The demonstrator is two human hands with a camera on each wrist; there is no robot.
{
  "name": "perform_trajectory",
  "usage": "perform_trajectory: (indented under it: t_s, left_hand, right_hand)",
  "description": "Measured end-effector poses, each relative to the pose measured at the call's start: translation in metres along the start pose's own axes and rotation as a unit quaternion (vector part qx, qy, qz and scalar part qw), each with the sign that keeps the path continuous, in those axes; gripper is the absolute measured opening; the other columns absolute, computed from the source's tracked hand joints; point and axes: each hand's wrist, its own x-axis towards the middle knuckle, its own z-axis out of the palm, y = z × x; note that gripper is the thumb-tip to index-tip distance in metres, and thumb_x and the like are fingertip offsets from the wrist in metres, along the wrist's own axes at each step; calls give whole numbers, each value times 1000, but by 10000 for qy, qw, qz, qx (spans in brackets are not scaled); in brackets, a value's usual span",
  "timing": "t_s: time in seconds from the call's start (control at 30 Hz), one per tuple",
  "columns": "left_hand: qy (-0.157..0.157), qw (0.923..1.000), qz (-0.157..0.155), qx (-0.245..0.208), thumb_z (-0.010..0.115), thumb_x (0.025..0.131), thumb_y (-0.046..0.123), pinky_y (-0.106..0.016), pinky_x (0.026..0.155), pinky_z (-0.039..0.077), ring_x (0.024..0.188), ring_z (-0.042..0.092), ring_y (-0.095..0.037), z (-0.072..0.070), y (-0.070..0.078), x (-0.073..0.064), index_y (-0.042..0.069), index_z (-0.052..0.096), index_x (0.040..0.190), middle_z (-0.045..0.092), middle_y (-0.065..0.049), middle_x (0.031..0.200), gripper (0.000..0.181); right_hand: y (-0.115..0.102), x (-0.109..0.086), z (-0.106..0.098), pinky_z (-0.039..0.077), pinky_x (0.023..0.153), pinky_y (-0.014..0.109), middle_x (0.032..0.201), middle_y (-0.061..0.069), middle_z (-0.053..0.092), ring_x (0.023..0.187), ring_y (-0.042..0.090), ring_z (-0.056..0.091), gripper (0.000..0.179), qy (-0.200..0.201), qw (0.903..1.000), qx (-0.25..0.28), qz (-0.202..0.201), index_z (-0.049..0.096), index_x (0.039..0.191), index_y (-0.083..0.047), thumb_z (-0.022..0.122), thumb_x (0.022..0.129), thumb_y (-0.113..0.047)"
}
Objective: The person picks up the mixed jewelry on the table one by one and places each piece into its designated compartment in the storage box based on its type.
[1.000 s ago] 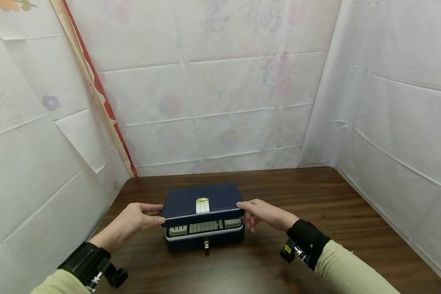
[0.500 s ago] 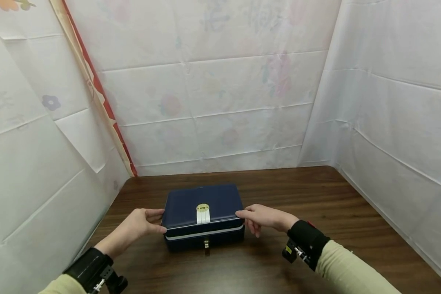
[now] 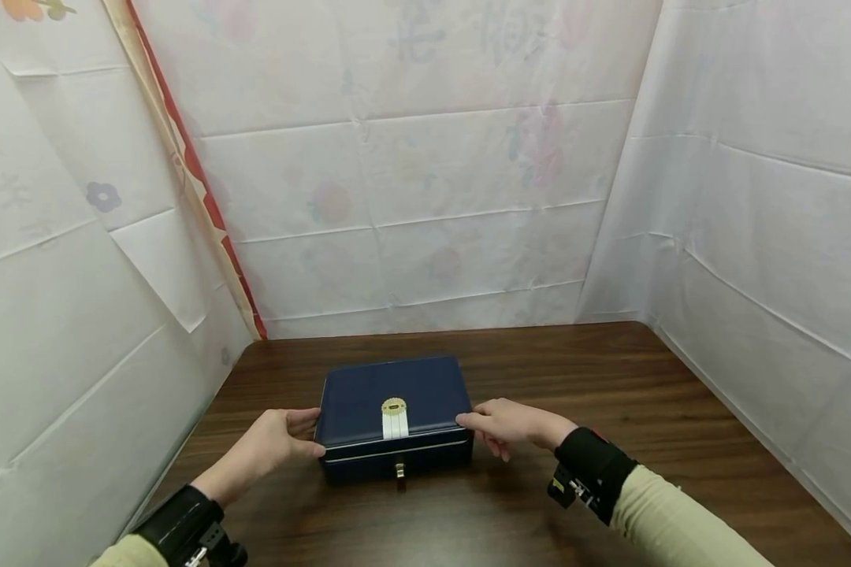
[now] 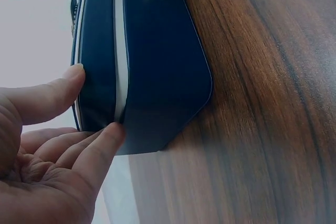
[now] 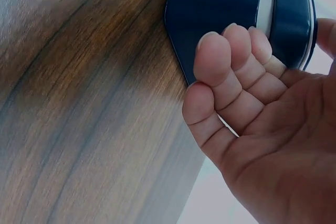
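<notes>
On the brown table stands a dark blue jewelry box (image 3: 432,390) with its lid down, a thin pale line marking the seam. A white strap (image 3: 395,425) with a gold badge lies on the lid, above a small metal clasp (image 3: 400,471) on the front. My left hand (image 3: 269,449) holds the lid's front left corner; in the left wrist view the thumb is on the lid's edge and the fingers are at its side. My right hand (image 3: 518,424) grips the front right corner, thumb on top. The right wrist view shows its fingers curled beside the box (image 5: 215,9).
The wood table (image 3: 574,370) extends around the box. White printed sheets (image 3: 425,173) hang behind it and on both sides. Both wrists wear black camera bands (image 3: 596,468).
Both hands have lowered the lid from partly raised, with pale compartments showing inside, to resting on the base. The inside is now hidden.
</notes>
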Motion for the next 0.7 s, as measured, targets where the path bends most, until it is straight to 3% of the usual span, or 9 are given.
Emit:
perform_trajectory:
  t_s: [0.1,0.3,0.57,0.7]
  left_hand:
    - [40,10000,1,29,90,78,24,-50,102,49,135,52,-41,2,0,0,-8,47,147,56,-25,143,87]
    - [137,9997,61,167,90,77,25,-50,102,49,134,53,-40,5,-1,0,-7,49,146,57,-24,142,87]
    - [263,9995,28,192,90,76,24,-49,102,49,132,55,-39,8,-2,1,-6,51,145,61,-22,138,85]
    - [260,9996,74,87,89,78,24,-48,101,50,132,55,-38,8,-3,2,-6,49,146,62,-22,137,85]
  right_hand:
    - [-1,0,-1,51,73,36,63,7,56,66,51,60,58,-23,9999,-168,-7,63,93,-3,45,105,-57]
    - [1,0,-1,52,69,36,63,6,56,71,55,60,58,-67,9995,-319,-25,63,95,0,44,106,-55]
    - [2,1,0,52,67,34,62,5,56,62,47,61,61,-148,9989,-431,-84,62,98,4,43,106,-54]
    - [3,0,2,53,66,33,62,4,56,54,35,60,62,-199,9989,-401,-122,62,97,4,43,107,-54]
